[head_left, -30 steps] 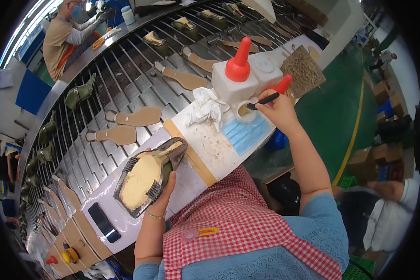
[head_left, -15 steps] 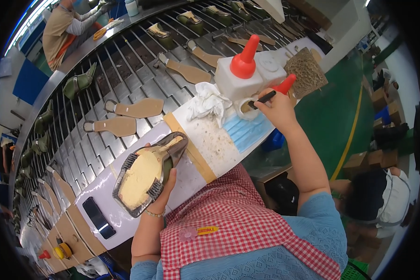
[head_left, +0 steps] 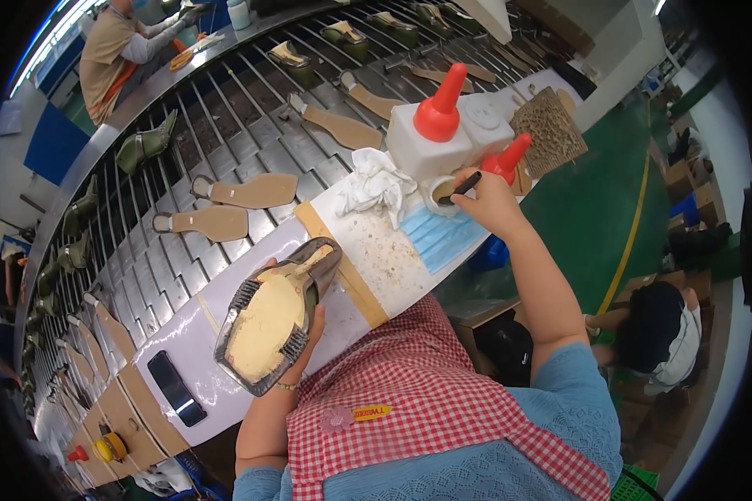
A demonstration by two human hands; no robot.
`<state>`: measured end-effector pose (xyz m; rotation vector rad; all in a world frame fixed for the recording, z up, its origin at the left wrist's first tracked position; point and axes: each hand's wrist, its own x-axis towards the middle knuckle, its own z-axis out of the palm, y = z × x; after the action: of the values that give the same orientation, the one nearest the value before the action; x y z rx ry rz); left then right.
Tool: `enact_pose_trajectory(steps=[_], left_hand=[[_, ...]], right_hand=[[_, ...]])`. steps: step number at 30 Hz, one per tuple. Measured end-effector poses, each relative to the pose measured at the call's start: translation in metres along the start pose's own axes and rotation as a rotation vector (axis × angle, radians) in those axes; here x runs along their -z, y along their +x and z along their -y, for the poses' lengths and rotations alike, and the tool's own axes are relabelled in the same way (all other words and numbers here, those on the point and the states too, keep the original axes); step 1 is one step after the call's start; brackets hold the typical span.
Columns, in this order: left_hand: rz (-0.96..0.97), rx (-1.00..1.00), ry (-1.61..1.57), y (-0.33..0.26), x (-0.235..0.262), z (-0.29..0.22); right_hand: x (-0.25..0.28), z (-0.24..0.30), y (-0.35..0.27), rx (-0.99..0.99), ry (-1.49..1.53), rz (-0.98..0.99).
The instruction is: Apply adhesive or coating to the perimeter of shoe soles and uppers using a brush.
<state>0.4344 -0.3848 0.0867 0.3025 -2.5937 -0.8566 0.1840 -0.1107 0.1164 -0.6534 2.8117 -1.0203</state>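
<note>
My left hand (head_left: pixel 311 341) is wrapped round a dark shoe upper on a green last (head_left: pixel 269 321), held with its cream underside up and toe and heel running diagonally over the bench. Most of those fingers are hidden beneath the shoe. Farther right, my right hand (head_left: pixel 495 203) pinches the black handle of a slim tool (head_left: pixel 468 185), likely a brush. Its lower end dips into a small round pot (head_left: pixel 434 197), and its tip cannot be seen. A blue face mask (head_left: pixel 443 236) lies under the pot, and a crumpled white cloth (head_left: pixel 378 185) is beside it.
White bottles with red nozzles (head_left: pixel 439 104) stand behind the pot. Tan soles (head_left: pixel 255 191) and lasted shoes (head_left: pixel 146 144) lie on the slatted metal conveyor (head_left: pixel 251 138). A phone (head_left: pixel 176 389) rests at the bench's left. Across the conveyor sits another person (head_left: pixel 113 58).
My right hand has shifted slightly down, and the tool's handle has tipped more upright at the pot. The shoe in my left hand has moved a little right. A person behind at right bends differently.
</note>
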Motion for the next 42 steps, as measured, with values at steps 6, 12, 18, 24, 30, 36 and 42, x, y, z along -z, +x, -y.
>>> enact_pose_trajectory(steps=[6,12,18,24,30,36,42], left_hand=[[-0.024,-0.016,-0.03,0.001,-0.002,0.006],[-0.046,-0.018,-0.045,-0.001,0.0,0.005],[-0.093,-0.005,-0.098,-0.004,0.002,-0.002],[-0.112,0.006,-0.329,-0.007,0.011,-0.023],[-0.059,-0.018,-0.381,-0.017,0.009,-0.029],[-0.141,0.048,-0.62,-0.027,-0.002,-0.044],[-0.158,0.185,-0.922,-0.041,-0.031,-0.031]], right_hand=[[-0.006,-0.013,0.005,0.028,0.008,-0.005],[-0.005,-0.01,-0.001,0.06,0.084,-0.085],[-0.001,-0.035,-0.007,-0.079,0.587,-0.089],[-0.004,-0.05,-0.023,-0.422,1.22,-0.117],[-0.025,-0.07,-0.02,-0.722,1.468,-0.209],[-0.042,-0.075,-0.028,-0.668,1.512,-0.176],[-0.019,-0.097,-0.048,-0.327,1.86,-0.039]])
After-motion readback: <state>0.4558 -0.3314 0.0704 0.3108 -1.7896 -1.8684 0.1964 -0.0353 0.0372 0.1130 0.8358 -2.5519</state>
